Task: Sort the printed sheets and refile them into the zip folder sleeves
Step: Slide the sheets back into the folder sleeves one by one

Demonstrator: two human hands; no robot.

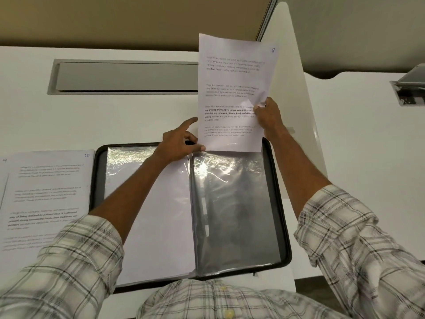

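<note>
A black zip folder lies open on the white desk in front of me. Its left side holds sleeves with white sheets inside. The right clear sleeve looks dark, with no sheet visible in it. My right hand pinches the right edge of a printed sheet marked 8, held upright with its bottom edge at the top of the right sleeve. My left hand rests at the sleeve's top by the spine, its thumb touching the sheet's lower left corner and its index finger stretched out.
Loose printed sheets marked 9 and 10 lie on the desk left of the folder. A grey cable flap is set into the desk behind. A white divider panel stands at the right.
</note>
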